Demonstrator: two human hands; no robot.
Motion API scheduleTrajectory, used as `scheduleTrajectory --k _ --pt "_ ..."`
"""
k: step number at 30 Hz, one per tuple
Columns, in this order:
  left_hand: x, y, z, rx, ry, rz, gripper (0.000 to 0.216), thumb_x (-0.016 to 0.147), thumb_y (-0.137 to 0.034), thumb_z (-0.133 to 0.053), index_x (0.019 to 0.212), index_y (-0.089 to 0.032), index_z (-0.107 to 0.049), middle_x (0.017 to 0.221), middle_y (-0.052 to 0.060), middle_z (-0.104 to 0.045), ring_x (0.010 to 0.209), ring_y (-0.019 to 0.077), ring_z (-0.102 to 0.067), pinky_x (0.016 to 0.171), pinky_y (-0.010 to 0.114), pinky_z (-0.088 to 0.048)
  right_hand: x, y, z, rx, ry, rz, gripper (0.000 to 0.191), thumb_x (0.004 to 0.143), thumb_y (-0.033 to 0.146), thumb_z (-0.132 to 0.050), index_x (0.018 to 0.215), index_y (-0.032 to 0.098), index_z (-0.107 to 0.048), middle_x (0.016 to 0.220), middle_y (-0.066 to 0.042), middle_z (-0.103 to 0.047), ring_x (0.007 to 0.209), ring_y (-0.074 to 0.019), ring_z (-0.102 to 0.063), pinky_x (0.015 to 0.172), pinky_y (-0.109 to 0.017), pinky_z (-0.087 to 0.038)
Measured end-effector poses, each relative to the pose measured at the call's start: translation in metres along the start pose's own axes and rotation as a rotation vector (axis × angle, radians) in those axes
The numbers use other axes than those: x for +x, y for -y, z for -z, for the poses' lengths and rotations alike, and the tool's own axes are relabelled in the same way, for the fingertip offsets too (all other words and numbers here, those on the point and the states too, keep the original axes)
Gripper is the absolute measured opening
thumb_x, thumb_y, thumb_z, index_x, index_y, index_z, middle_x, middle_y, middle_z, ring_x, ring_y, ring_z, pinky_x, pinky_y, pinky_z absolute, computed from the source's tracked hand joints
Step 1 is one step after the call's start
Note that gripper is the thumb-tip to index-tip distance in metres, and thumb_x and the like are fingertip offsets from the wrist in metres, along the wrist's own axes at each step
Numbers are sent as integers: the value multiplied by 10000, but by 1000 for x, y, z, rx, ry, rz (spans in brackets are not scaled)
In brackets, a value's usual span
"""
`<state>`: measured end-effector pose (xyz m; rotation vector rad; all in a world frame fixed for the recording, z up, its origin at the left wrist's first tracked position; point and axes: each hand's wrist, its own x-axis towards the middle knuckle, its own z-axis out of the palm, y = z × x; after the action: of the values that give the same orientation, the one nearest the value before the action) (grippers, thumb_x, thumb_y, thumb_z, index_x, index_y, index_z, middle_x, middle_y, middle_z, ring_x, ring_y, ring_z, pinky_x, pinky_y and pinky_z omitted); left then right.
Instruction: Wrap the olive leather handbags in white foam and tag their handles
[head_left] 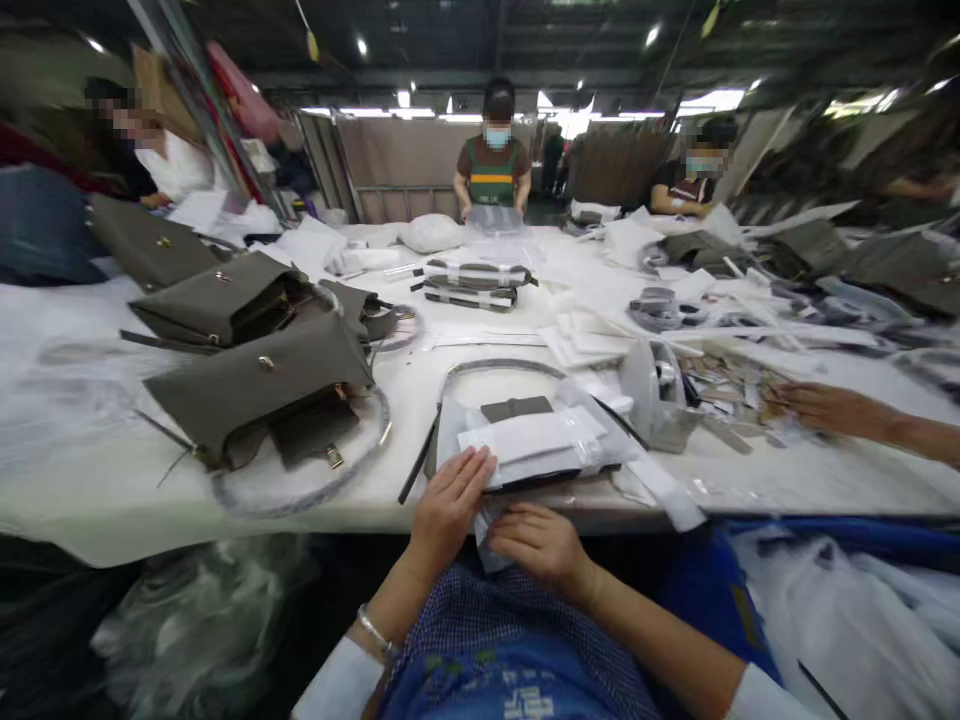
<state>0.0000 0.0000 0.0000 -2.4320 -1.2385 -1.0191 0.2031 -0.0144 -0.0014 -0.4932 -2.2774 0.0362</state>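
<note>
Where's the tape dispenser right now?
The tape dispenser stands on the white table, right of the wrapped bag under the left hand, near a co-worker's hand.

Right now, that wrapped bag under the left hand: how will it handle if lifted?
The wrapped bag probably slides easily: its white wrap looks smooth. Likely floppy, since it lies flat under the left hand. The loose strap may trail and snag.

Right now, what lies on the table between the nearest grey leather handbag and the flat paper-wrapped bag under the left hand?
In the head view, only the handbag's looping wrapped strap and bare white table separate it from the paper-wrapped bag under the left hand.
</note>
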Motion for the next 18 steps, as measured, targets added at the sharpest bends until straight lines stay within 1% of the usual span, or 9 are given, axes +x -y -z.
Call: scheduleTrajectory --k 4,8,13,18 --pt "-1 -2 0 21 8 8 537 955 -152 -551 1470 -199 -406 1437 55 -539 1375 227 -442 1122 417 -428 -11 19 15 50 35 -44 227 962 141 -466 1051 213 -662 962 -27 -776 889 -138 -720 913 -313 -550" --pt "0 -4 0 56 33 23 531 965 -139 -525 1475 -216 -400 1441 46 -534 1375 225 -443 1112 411 -436 -9 29 26 50 69 -63 251 972 143 -428 1051 205 -658 959 -32 -777 880 -148 -727 892 -312 -557" --pt "-1 -8 -1 102 46 50 534 969 -133 -510 1482 -220 -389 1443 50 -529 1378 229 -439 1112 415 -434 8 34 37 44 60 -68 246 952 115 -450 1048 197 -661 966 -30 -778 869 -148 -730 876 -304 -557" --pt "0 -11 1 117 82 31 539 970 -108 -466 1494 -181 -365 1471 77 -497 1400 234 -406 1125 421 -415 37 25 55 13 38 -93 269 906 72 -492 1047 213 -672 970 -18 -776 878 -146 -726 882 -306 -542"
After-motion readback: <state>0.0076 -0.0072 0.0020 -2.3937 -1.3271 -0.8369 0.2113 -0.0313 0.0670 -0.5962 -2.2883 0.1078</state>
